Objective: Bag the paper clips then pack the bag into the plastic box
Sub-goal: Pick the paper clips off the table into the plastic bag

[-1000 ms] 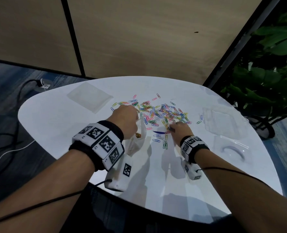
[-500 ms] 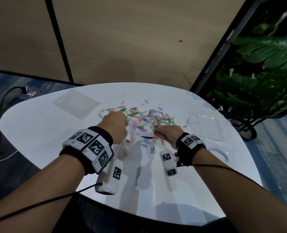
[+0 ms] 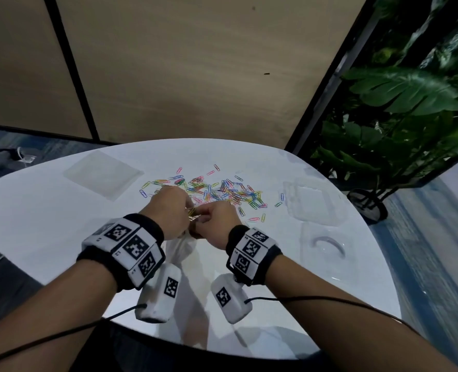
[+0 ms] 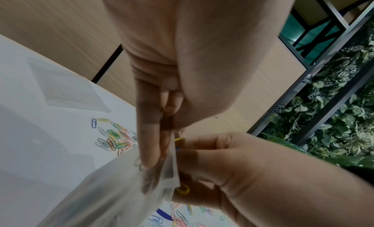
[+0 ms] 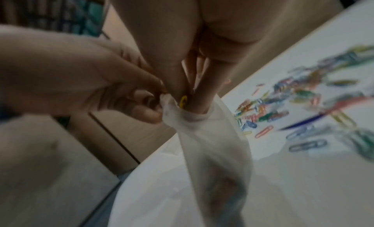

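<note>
Hands meet just nearer than the scattered paper clips (image 3: 217,193) on the white table (image 3: 48,210): left hand (image 3: 168,213) pinching the mouth of the clear bag (image 3: 180,248), right hand (image 3: 215,221) curled around a few clips at that mouth. Right of the pile sits the plastic box (image 3: 312,201).

Left wrist view: a yellow clip (image 4: 183,188) shows in the right hand's fingers (image 4: 202,150) beside the bag's rim.

Right wrist view: those fingers reach inside the bag (image 5: 212,142). Best to keep the rim spread and let go only once well inside.
</note>
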The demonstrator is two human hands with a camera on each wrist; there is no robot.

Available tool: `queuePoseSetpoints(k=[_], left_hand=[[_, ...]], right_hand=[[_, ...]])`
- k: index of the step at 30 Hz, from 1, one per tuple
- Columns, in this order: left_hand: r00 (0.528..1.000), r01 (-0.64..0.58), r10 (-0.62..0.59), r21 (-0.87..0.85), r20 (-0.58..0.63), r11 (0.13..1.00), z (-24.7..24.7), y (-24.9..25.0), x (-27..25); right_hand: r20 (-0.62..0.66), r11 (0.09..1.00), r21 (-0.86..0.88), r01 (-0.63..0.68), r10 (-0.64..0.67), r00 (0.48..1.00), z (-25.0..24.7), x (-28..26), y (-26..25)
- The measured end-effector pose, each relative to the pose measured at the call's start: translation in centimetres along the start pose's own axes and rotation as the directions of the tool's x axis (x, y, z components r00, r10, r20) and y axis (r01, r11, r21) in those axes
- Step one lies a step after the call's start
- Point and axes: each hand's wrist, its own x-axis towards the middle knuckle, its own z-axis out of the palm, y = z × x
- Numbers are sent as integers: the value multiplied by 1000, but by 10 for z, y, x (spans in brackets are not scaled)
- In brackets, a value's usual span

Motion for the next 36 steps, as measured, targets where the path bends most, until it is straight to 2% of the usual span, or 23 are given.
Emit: queuePoseSetpoints(k=[3, 5, 11, 18, 19, 21, 23, 24, 25, 26, 27, 29, 30, 31, 34, 36], left_hand=[[1000, -24, 24, 19, 18, 1000, 0, 0, -1], [999, -29, 28, 31, 26, 999, 0, -1, 0], [999, -32, 32, 13, 13, 999, 0, -2, 1], [1000, -7, 7, 12, 11, 1000, -2, -8, 3], [1000, -8, 8, 2, 11, 1000, -2, -8, 4], [1000, -3, 3, 7, 8, 1000, -4, -11, 4], [1000, 8, -8, -6, 2, 1000, -6, -16, 5], [1000, 13, -13, -21, 1, 1000, -8, -18, 5], [1000, 17, -17, -28, -1, 999, -10, -19, 4], [1000, 21, -21, -27, -5, 999, -12, -21, 3], [1000, 23, -23, -22, -9, 999, -13, -22, 1], [999, 27, -27, -7, -16, 1000, -16, -26, -1], [999, 30, -30, -3, -20, 1000, -18, -28, -1], [999, 34, -34, 3, -23, 999, -19, -31, -1], [999, 48, -48, 9, -25, 999, -23, -39, -1], [998, 54, -54, 3, -23, 999, -25, -42, -1]], right_hand=[[-12, 976, -184, 116, -120, 993, 0, -4, -6], [-4, 960, -238, 145, -150, 989, -1, -5, -8], [9, 936, -288, 201, -207, 978, 0, -4, -9], [152, 920, -256, 297, -265, 952, -10, -3, -11], [155, 938, -196, 287, -259, 953, -15, -2, -11], [134, 979, 51, 197, -202, 970, -24, 3, -10], [63, 970, 237, 57, -74, 995, -36, 13, -1], [27, 974, 226, -24, 18, 999, -43, 21, 10], [9, 982, 141, -128, 128, 992, -50, 28, 26], [9, 968, -27, -251, 251, 968, -56, 34, 43], [17, 905, -233, -356, 370, 929, -59, 36, 60], [22, 720, -542, -434, 528, 849, -58, 35, 86], [19, 681, -587, -437, 551, 834, -53, 34, 94], [7, 676, -601, -427, 539, 843, -47, 33, 98], [-64, 733, -584, -349, 387, 920, -25, 41, 97], [-91, 784, -539, -309, 310, 946, -13, 52, 93]])
